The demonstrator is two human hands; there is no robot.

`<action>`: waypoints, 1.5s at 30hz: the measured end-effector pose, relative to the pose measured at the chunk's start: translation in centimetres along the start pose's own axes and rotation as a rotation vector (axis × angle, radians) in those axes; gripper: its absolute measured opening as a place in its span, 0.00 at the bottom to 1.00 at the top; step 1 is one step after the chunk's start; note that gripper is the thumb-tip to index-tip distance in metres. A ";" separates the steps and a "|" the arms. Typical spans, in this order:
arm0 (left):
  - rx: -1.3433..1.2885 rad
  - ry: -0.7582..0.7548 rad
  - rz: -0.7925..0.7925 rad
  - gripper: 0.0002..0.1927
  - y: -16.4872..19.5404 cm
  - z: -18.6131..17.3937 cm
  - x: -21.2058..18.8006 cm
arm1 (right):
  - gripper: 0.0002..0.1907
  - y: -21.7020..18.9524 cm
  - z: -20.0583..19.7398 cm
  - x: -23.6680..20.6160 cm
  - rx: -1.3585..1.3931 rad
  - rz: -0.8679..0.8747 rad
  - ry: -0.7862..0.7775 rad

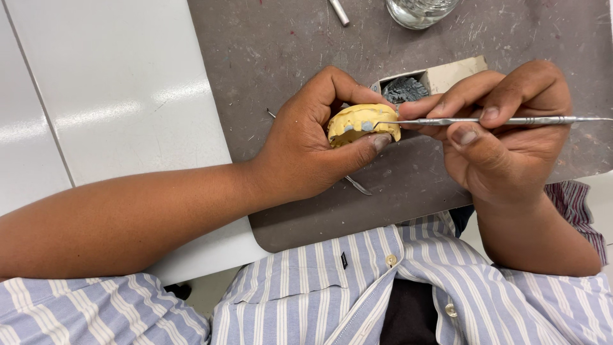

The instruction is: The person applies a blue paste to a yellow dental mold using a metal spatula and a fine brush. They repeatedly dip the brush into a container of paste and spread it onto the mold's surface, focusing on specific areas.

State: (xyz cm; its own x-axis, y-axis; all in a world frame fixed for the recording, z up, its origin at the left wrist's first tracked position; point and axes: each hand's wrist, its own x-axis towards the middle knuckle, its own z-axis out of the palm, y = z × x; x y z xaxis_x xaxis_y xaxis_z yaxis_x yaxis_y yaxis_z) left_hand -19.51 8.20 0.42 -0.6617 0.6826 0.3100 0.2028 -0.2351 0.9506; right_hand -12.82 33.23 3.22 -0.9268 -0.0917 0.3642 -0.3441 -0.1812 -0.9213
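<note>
Head view. The left hand [306, 144] is closed around a yellow dental cast [363, 124], thumb and fingers cupping it above the grey work mat [306, 204]. The right hand [504, 128] pinches a slim metal carving instrument [511, 120] pen-fashion, its tip touching a grey patch on the cast. The likely risk — the fine tip skidding off the patch and scoring the cast or pricking the left thumb — would come from excess pressure or an unsteady grip. A glass [418, 11] stands well apart.
</note>
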 end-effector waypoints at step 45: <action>-0.001 -0.007 -0.009 0.16 -0.2 -0.1 -0.2 | 0.10 0.2 0.4 0.3 -0.007 -0.006 -0.005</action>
State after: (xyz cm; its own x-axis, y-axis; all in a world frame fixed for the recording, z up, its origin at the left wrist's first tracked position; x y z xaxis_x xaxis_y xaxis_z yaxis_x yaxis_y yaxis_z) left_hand -19.49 8.07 0.12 -0.6584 0.6894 0.3020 0.1963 -0.2300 0.9532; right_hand -13.08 32.81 3.15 -0.9240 -0.0953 0.3704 -0.3508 -0.1748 -0.9200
